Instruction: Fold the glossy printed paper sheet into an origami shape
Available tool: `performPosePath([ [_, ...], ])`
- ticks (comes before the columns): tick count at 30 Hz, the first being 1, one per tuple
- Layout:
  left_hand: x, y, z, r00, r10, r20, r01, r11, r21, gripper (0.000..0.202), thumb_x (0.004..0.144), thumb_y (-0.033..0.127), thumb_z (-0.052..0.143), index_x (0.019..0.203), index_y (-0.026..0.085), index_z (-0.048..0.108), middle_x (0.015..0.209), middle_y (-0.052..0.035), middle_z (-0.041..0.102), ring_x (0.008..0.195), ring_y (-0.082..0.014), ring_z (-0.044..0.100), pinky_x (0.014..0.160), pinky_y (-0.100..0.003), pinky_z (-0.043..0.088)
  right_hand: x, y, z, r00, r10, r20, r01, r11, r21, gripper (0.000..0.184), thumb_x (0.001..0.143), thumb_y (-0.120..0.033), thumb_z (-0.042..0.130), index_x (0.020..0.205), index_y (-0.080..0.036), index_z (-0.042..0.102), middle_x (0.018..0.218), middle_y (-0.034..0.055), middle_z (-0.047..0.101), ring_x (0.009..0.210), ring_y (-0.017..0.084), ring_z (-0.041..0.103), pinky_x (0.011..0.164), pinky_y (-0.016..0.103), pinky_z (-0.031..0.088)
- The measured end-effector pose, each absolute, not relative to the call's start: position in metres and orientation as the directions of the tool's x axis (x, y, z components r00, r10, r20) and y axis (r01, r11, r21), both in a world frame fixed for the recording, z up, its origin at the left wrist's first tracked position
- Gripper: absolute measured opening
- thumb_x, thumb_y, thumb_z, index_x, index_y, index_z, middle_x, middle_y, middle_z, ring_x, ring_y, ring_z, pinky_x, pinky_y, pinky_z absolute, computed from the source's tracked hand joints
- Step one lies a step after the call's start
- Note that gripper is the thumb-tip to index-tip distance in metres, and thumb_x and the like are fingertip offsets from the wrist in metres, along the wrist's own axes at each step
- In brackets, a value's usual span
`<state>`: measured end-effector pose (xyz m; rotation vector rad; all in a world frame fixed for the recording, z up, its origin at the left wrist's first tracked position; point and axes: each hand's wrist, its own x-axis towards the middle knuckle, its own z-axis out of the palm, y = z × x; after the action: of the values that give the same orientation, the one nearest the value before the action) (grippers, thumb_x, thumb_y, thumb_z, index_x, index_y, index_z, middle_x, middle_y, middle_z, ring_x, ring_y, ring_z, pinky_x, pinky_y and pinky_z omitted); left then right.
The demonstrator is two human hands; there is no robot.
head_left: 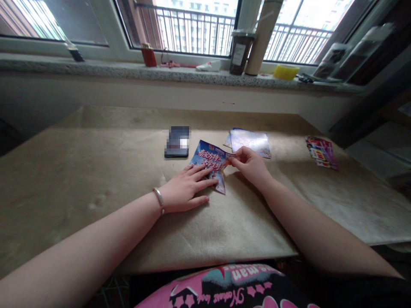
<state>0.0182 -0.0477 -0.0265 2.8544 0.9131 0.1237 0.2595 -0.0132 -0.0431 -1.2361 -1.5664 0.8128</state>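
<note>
A blue printed leaflet (207, 161) with red lettering lies on the brown table (80, 171), partly folded. My left hand (186, 188) rests flat on its lower part, fingers stretched out and pressing it down. My right hand (250, 164) pinches the leaflet's right corner between thumb and fingers. A silver bracelet (159, 199) is on my left wrist.
A dark phone (177, 142) lies just left of the leaflet. A small stack of shiny leaflets (250, 140) sits behind my right hand, and another colourful leaflet (321, 152) lies at the far right. The windowsill (128, 70) holds a cup, a cardboard tube and a yellow roll.
</note>
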Motion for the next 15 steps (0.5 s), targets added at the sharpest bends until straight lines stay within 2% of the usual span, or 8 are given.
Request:
performPosePath([
  [9, 0.0178, -0.0487, -0.0239, 0.807, 0.590, 0.034, 0.581, -0.803, 0.132, 0.055, 0.088, 0.050, 0.049, 0.140, 0.032, 0.040, 0.152, -0.0068, 0.028, 0.141, -0.0330, 0.019, 0.113, -0.053, 0.019, 0.2585, -0.0140, -0.0420, -0.086, 0.959, 0.271, 0.341, 0.284, -0.896, 0.019, 0.069, -0.031, 0.067, 0.077, -0.022, 0.053, 0.071, 0.0001, 0.064, 0.065, 0.015, 0.061, 0.064, 0.031, 0.050],
  [15, 0.0201, -0.0469, -0.0255, 0.794, 0.606, 0.044, 0.596, -0.791, 0.137, 0.056, 0.088, 0.050, 0.050, 0.140, 0.030, 0.039, 0.152, -0.0076, 0.028, 0.139, -0.0330, 0.023, 0.113, -0.051, 0.019, 0.2533, -0.0132, -0.0424, -0.086, 0.970, 0.226, 0.258, 0.241, -0.935, 0.019, 0.068, -0.025, 0.066, 0.082, -0.021, 0.052, 0.076, 0.0013, 0.067, 0.070, 0.016, 0.065, 0.069, 0.033, 0.052],
])
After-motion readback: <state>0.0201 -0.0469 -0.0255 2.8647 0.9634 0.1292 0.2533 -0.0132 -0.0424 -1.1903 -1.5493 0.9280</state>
